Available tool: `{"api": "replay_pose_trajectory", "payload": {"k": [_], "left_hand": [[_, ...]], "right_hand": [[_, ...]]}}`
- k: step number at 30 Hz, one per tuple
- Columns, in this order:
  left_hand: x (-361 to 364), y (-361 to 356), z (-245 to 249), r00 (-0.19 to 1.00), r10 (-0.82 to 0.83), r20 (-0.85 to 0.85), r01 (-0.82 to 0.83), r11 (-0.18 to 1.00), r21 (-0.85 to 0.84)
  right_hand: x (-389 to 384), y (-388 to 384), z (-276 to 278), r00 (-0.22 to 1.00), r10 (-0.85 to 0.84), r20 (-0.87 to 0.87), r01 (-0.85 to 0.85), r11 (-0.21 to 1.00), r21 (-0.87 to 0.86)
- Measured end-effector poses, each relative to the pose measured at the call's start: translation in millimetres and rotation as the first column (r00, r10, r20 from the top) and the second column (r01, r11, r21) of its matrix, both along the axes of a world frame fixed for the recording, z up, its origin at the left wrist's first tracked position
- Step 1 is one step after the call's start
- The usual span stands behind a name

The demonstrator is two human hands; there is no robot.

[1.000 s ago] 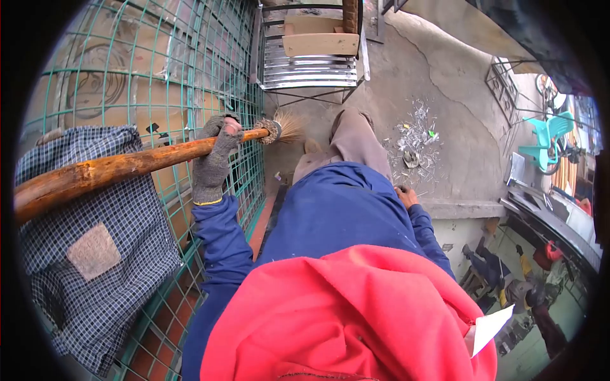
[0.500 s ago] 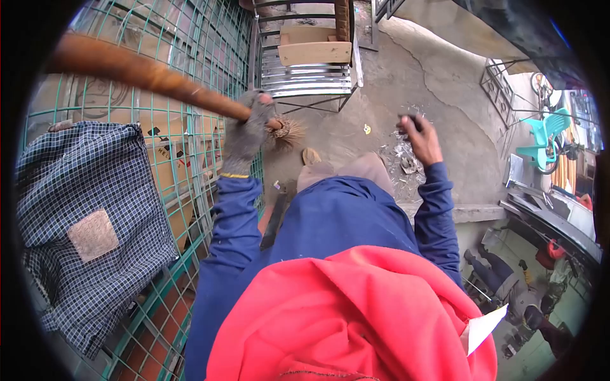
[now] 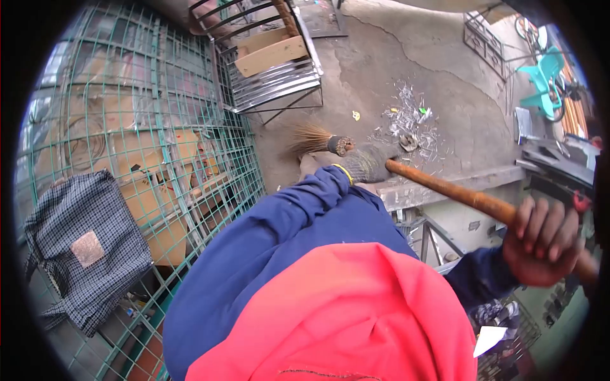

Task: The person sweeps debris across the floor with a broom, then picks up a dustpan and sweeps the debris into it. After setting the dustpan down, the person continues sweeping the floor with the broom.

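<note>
A stick broom with a long brown wooden handle (image 3: 454,185) lies across my front, slanting down to the right. My left hand (image 3: 367,163), in a grey knit glove with a yellow cuff, is closed round the handle's lower end, right beside the bound bristle bundle (image 3: 314,140). The bristles fan out to the left, low over the ground. My bare right hand (image 3: 545,238) wraps its fingers round the handle farther up, at the right. Just beyond my left hand lies a pile of metal shavings and scraps (image 3: 410,120) on the concrete floor.
Green wire mesh (image 3: 168,82) runs along the left, with a checked cloth bag (image 3: 89,247) hung on it. A metal rack (image 3: 276,82) with a wooden piece stands ahead. A concrete ledge (image 3: 445,187) crosses near my feet. Teal plastic chairs (image 3: 543,76) stand at the far right.
The broom handle has swung from the upper left to the right, its bristles now pointing left. My right hand, earlier off the broom, has taken hold of the handle. My view has shifted.
</note>
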State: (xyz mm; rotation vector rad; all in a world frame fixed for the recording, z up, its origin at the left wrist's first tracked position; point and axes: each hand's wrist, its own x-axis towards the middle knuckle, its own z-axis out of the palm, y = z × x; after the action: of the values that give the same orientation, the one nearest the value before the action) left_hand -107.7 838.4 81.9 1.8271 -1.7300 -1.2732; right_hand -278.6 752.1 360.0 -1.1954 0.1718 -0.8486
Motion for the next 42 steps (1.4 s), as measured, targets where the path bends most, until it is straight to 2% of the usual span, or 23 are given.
{"api": "replay_pose_trajectory", "payload": {"k": [2, 4, 6, 8, 9, 10, 12, 13, 15, 17, 19, 21, 24, 26, 28, 30, 31, 32, 34, 36, 37, 40, 42], "left_hand": [[-32.0, -2.7, -1.3, 0.996, -0.087, 0.018, 0.087, 0.996, 0.016], [-57.6, -7.5, 17.0, 0.970, -0.244, 0.005, 0.243, 0.966, 0.083], [-70.6, -6.1, 13.9, 0.958, -0.286, 0.010, 0.285, 0.956, 0.067], [-81.0, -8.6, -22.3, 0.962, -0.271, 0.047, 0.263, 0.957, 0.121], [-83.5, -9.3, -61.5, 0.958, -0.258, 0.127, 0.240, 0.961, 0.141], [-88.3, -13.4, -100.6, 0.948, -0.238, 0.211, 0.210, 0.967, 0.147], [-108.5, -26.5, -130.8, 0.949, -0.246, 0.195, 0.218, 0.964, 0.152], [-121.2, -27.2, -141.5, 0.957, -0.233, 0.176, 0.203, 0.964, 0.173], [-164.4, -36.5, -137.6, 0.887, -0.440, 0.137, 0.412, 0.890, 0.194], [-213.1, -34.1, -134.5, 0.836, -0.545, 0.063, 0.522, 0.826, 0.214], [-254.8, -32.7, -121.3, 0.824, -0.566, -0.010, 0.564, 0.819, 0.105], [-285.8, -36.9, -93.7, 0.796, -0.603, 0.047, 0.597, 0.796, 0.098], [-282.1, -41.6, -25.4, 0.742, -0.667, -0.062, 0.668, 0.744, 0.003], [-271.4, -41.1, -15.1, 0.741, -0.669, -0.055, 0.671, 0.741, 0.021], [-254.1, -37.5, -17.1, 0.736, -0.675, -0.048, 0.676, 0.736, 0.033], [-228.7, -31.0, -38.7, 0.754, -0.651, -0.091, 0.655, 0.733, 0.184], [-219.0, -24.8, -59.3, 0.753, -0.652, -0.091, 0.656, 0.731, 0.188], [-210.5, -18.0, -84.7, 0.717, -0.691, -0.091, 0.691, 0.689, 0.220], [-206.4, -16.0, -96.3, 0.685, -0.723, -0.086, 0.717, 0.648, 0.257], [-210.5, -20.0, -85.1, 0.789, -0.604, -0.108, 0.611, 0.757, 0.231], [-215.2, -26.5, -72.6, 0.800, -0.581, -0.152, 0.600, 0.770, 0.217], [-234.2, -48.2, -44.3, 0.716, -0.681, -0.157, 0.697, 0.681, 0.225], [-235.6, -52.8, -43.0, 0.697, -0.703, -0.141, 0.713, 0.658, 0.242]], "right_hand": [[-57.5, 10.7, 4.7, 0.990, -0.135, 0.038, 0.134, 0.991, 0.024], [-108.9, 18.5, 7.6, 0.983, -0.173, 0.061, 0.171, 0.984, 0.042], [-141.4, 28.8, -9.2, 0.938, -0.339, 0.079, 0.334, 0.940, 0.068], [-169.0, 37.3, -68.7, 0.905, -0.415, 0.088, 0.415, 0.910, 0.027], [-160.2, 40.0, -99.7, 0.928, -0.370, -0.036, 0.365, 0.926, -0.098], [-164.7, 58.7, -124.1, 0.868, -0.467, -0.172, 0.469, 0.883, -0.028], [-159.9, 83.6, -138.8, 0.826, -0.426, -0.369, 0.372, 0.904, -0.210], [-169.9, 87.4, -142.1, 0.785, -0.506, -0.356, 0.464, 0.862, -0.203], [-199.6, 96.7, -138.4, 0.704, -0.617, -0.352, 0.608, 0.779, -0.153], [-239.4, 108.2, -121.5, 0.646, -0.677, -0.351, 0.695, 0.713, -0.096], [-276.7, 120.0, -99.8, 0.580, -0.750, -0.320, 0.775, 0.628, -0.067], [-316.9, 125.6, -76.3, 0.522, -0.823, -0.224, 0.844, 0.536, -0.001], [-368.0, 135.4, -48.6, 0.520, -0.841, -0.147, 0.854, 0.516, 0.071], [-375.8, 134.8, -38.6, 0.534, -0.836, -0.130, 0.845, 0.525, 0.098], [-372.6, 127.1, -49.9, 0.561, -0.809, -0.178, 0.827, 0.537, 0.163], [-332.8, 105.7, -77.1, 0.578, -0.799, -0.164, 0.805, 0.526, 0.276], [-317.9, 99.5, -92.8, 0.556, -0.814, -0.167, 0.810, 0.486, 0.327], [-303.9, 95.0, -104.1, 0.556, -0.815, -0.166, 0.810, 0.485, 0.329], [-281.7, 87.1, -117.2, 0.521, -0.802, -0.292, 0.844, 0.434, 0.315], [-287.2, 80.7, -102.9, 0.579, -0.784, -0.225, 0.805, 0.504, 0.314], [-298.8, 78.0, -91.4, 0.554, -0.794, -0.252, 0.824, 0.479, 0.303], [-337.6, 68.2, -60.8, 0.528, -0.797, -0.292, 0.843, 0.453, 0.288], [-341.0, 57.7, -55.4, 0.462, -0.828, -0.318, 0.880, 0.382, 0.284]]}}
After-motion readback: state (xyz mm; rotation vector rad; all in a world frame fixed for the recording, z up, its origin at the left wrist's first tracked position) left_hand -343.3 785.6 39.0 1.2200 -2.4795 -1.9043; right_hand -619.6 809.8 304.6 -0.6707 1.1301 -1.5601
